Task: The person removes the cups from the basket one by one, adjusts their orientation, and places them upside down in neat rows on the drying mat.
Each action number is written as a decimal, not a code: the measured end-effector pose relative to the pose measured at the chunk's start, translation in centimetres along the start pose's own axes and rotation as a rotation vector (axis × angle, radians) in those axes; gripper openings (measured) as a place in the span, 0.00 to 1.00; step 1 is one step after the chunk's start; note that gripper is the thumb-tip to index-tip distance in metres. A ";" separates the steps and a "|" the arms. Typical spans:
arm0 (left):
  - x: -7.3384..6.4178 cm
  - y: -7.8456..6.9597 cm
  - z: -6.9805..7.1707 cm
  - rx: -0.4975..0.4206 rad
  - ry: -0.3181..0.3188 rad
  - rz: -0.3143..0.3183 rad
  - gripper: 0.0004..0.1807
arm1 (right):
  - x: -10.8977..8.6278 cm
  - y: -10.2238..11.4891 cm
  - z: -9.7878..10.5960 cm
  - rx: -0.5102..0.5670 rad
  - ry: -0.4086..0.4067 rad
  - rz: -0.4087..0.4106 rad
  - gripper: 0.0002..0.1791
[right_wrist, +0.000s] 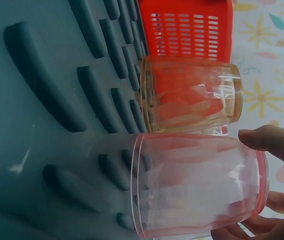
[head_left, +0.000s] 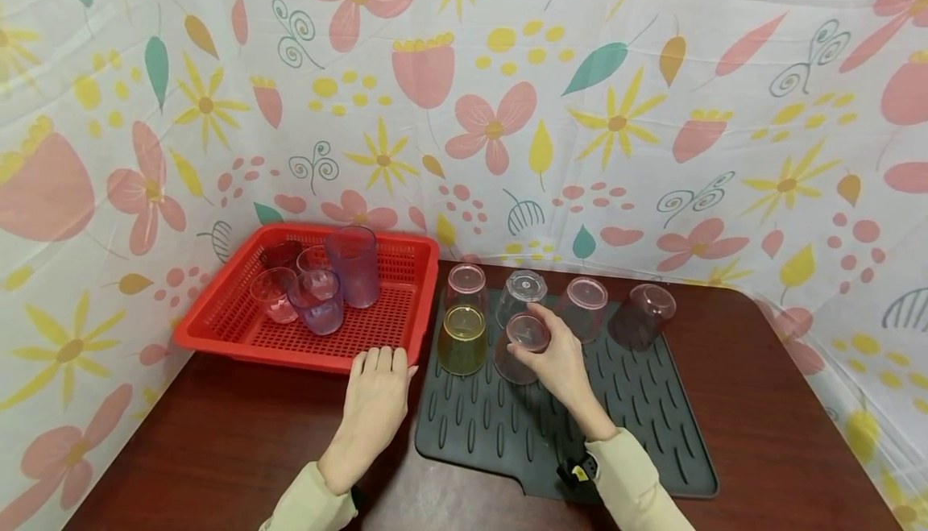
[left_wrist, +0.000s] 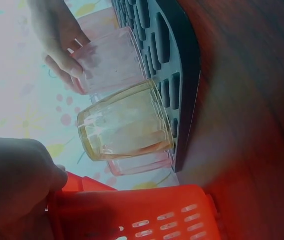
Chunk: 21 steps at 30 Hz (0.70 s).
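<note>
My right hand (head_left: 558,362) pinches an upside-down clear pink tumbler (head_left: 516,366) near its upturned base, thumb on one side and fingers on the other. The tumbler stands rim-down on a dark ribbed drying mat (head_left: 500,442); in the right wrist view its rim is right at the mat's ridges. Just left of it is an upside-down yellow tumbler (right_wrist: 191,95). My left hand (head_left: 379,402) grips the front rim of a red plastic basket (head_left: 290,356) near its right corner, fingers over the edge. Inside the basket are several glasses, including a tall purple one (head_left: 354,269).
Behind the held tumbler, a row of upturned tumblers lines the mat's back: a pink one (head_left: 466,283), a clear one (head_left: 518,297), another pink one (head_left: 586,309) and a dark one (head_left: 641,317). A flowered cloth (head_left: 493,47) hangs behind the brown table (head_left: 783,434).
</note>
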<state>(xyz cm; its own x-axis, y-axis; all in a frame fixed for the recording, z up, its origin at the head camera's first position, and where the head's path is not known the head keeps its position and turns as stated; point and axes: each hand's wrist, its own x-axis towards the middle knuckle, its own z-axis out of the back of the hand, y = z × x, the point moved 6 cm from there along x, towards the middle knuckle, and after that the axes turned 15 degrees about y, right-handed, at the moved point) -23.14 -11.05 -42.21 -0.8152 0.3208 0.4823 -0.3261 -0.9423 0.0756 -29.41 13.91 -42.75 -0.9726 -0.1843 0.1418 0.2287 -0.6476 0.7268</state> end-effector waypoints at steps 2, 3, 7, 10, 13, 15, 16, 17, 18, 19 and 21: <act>0.0 0.0 0.0 0.001 -0.003 0.001 0.13 | 0.1 0.0 -0.1 0.003 0.011 -0.002 0.39; 0.0 0.0 0.0 0.001 -0.005 0.002 0.13 | 0.1 -0.1 -0.1 0.006 0.017 -0.005 0.39; 0.0 0.0 0.0 0.003 -0.009 0.002 0.12 | 0.1 -0.2 -0.1 0.018 0.043 -0.021 0.41; -0.1 -0.1 0.0 0.001 -0.006 0.003 0.12 | -0.2 -0.4 0.1 0.031 0.057 -0.040 0.42; -0.1 -0.1 0.0 0.000 0.001 0.005 0.12 | -0.5 -0.7 0.4 0.040 0.060 -0.047 0.42; -0.1 -0.1 0.0 0.001 0.000 0.006 0.12 | -0.9 -0.9 0.8 0.045 0.063 -0.047 0.40; -0.1 -0.1 0.0 0.001 -0.003 0.005 0.12 | -1.2 -1.0 1.0 0.047 0.066 -0.049 0.39; -0.1 -0.1 0.0 0.000 -0.006 0.004 0.12 | -1.5 -1.1 1.2 0.049 0.068 -0.049 0.37; -0.1 -0.1 0.0 0.000 -0.009 0.003 0.12 | -1.8 -1.2 1.3 0.049 0.069 -0.048 0.36; -0.1 -0.1 0.1 -0.001 -0.012 0.002 0.12 | -2.2 -1.4 1.5 0.049 0.070 -0.045 0.34; -0.1 -0.1 0.1 -0.002 -0.012 0.001 0.12 | -2.9 -1.6 1.7 0.042 0.077 -0.044 0.31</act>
<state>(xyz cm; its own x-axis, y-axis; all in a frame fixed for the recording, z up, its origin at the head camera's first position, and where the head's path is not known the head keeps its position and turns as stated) -23.04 -11.00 -42.18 -0.8097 0.3183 0.4931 -0.3261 -0.9425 0.0728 -26.99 16.76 -43.21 -0.9752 -0.2134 0.0586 0.1823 -0.6248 0.7592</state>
